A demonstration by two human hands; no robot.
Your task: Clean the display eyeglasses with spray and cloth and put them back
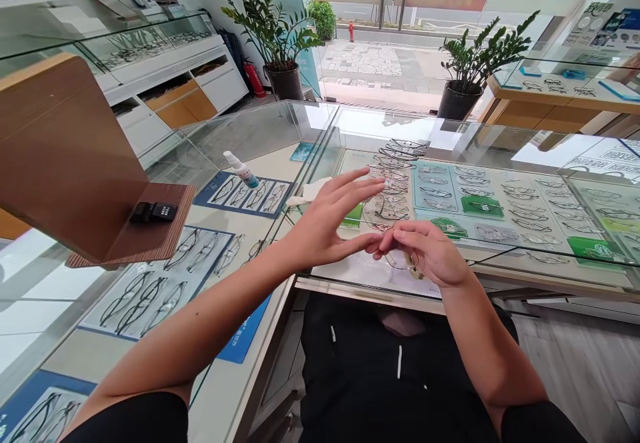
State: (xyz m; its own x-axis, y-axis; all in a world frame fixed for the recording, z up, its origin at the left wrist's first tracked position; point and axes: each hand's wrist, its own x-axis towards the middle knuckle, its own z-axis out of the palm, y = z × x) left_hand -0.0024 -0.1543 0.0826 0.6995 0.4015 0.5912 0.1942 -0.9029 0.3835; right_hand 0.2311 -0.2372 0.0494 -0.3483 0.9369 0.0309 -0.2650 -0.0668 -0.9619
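My left hand (pixel 335 213) is held over the glass counter with its fingers stretched out and apart. Its thumb tip meets the fingertips of my right hand (pixel 433 250). The right hand's fingers are pinched together around a pair of thin-rimmed round eyeglasses (pixel 379 215). One rim shows above those fingers and part of another below them; the bridge is hidden by the hand. Beyond the left hand, a white cloth or tissue (pixel 311 192) lies on the counter. A small white spray bottle (pixel 241 169) with a blue-green base stands to the left.
Rows of eyeglasses (pixel 473 183) fill the glass display case (pixel 505 254) under my hands. At left a brown folding stand (pixel 75 163) holds a small black device (pixel 153 212). Potted plants (pixel 459 100) stand beyond the counter, before the shop's glass front.
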